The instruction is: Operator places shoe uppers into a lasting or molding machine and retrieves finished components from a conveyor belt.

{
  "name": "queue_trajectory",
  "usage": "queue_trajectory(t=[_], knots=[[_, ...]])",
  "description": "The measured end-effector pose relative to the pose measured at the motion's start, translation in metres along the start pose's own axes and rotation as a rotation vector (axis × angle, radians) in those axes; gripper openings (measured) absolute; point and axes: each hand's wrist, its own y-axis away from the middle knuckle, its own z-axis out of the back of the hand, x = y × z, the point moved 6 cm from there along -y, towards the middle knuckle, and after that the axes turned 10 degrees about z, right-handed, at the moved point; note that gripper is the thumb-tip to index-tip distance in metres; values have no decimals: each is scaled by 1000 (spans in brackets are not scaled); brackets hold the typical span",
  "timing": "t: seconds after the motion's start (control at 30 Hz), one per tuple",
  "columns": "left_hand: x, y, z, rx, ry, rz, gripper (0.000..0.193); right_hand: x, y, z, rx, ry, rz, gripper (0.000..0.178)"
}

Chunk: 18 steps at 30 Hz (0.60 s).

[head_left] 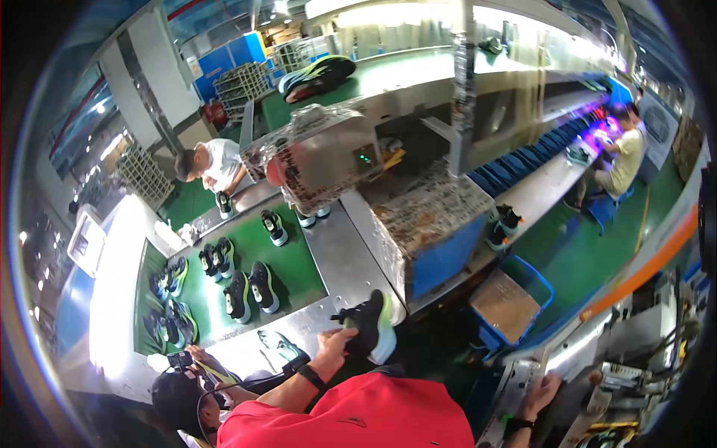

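Note:
My left hand [334, 348] grips a black sneaker [364, 325] with a pale green and white sole. The shoe is tilted, sole toward the right, beside the corner of the metal table plate [340, 254]. Down at the lower right, my right hand [541, 397] is by a light metal machine panel [514, 384]. How far its fingers are bent is too indistinct to make out, and I see nothing held there. Several dark sneakers [237, 297] stand on the green belt [299, 280] to the left.
A co-worker [213, 164] handles a shoe across the belt; another person [179, 399] is close on my left. A blue-sided box unit [441, 261] stands ahead. A blue-framed cart [508, 306] is to the right. Beyond it, someone sits [624, 160] by a line of shoes.

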Motion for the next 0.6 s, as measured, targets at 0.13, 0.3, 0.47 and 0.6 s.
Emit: queue_trajectory(t=[0.13, 0.3, 0.47, 0.6], knots=[[-35, -112, 69, -181, 107, -77, 20, 146, -183, 14, -76, -254, 234, 22], [-101, -199, 141, -346, 74, -347, 20, 425, -356, 17, -21, -243, 730, 21], [-123, -279, 212, -718, -138, -485, 25, 637, -504, -85, 225, -377, 949, 43], [-123, -327, 214, -809, -513, -244, 38, 752, -632, -188, 391, -283, 1116, 67]])
